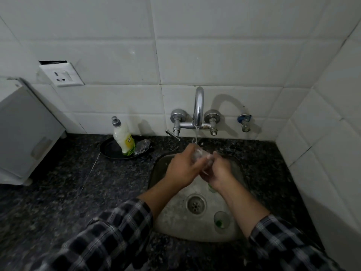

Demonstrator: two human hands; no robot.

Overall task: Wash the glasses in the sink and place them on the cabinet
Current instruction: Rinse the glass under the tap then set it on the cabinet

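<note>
Held glass: the held glass (199,155) is sitting over the far end of the sink (172,223), directly under the tap (198,106), with the water stream (197,136) falling onto it.
Left hand: the left hand (182,169) is wrapping its curled fingers round the glass from the left.
Right hand: the right hand (216,171) is gripping the same glass from the right, fingertips pressing on its far part.
Long axis: the glass seems to be lying tilted between the palms rather than upright, but clear glass and blur are making this hard to read.
Waiting glass: the waiting glass (221,222) is standing upright on the sink floor, near and right of the drain (196,204), with green at its bottom.
Relation for the coming move: the waiting glass is lying nearward of both hands, just beside the right forearm, so the right hand is probably the closer one to reach it.
Set-down side: the dark countertop (68,173) is stretching away to the left, on the left hand's side.
Hidden: a greenish shape (211,187) is peeking out beneath the right wrist, possibly another glass; most of it is covered.
Also there: a soap bottle (125,139) is standing in a black pan (109,151), far and left of the sink.
</note>
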